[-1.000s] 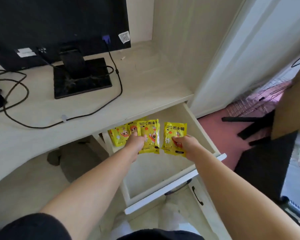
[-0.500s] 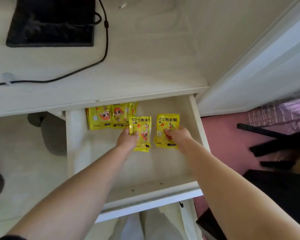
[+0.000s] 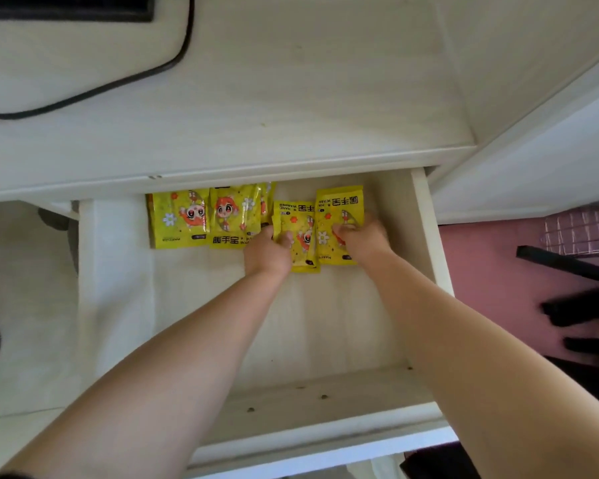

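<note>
Both my arms reach into an open pale wooden drawer (image 3: 433,236) under the desk. My left hand (image 3: 267,250) pinches the left edge of a yellow hand-warmer packet (image 3: 300,233) low in the drawer. My right hand (image 3: 360,238) grips a second yellow packet (image 3: 339,205) just right of it, fingers curled over its lower half. Along the drawer's back lie more yellow packets with an orange cartoon figure: one far left (image 3: 177,219), one beside it (image 3: 234,217), and a third (image 3: 266,202) mostly hidden behind.
The desk top (image 3: 291,98) overhangs the drawer's back; a black cable (image 3: 146,69) and a black monitor base (image 3: 66,8) lie on it. A white cabinet side (image 3: 533,160) stands right. Pink floor (image 3: 498,257) with black chair legs (image 3: 567,267) is at right.
The view has tilted down and closer to the drawer. Both hands have lowered their packets from above the drawer to its bottom, near the row at the back.
</note>
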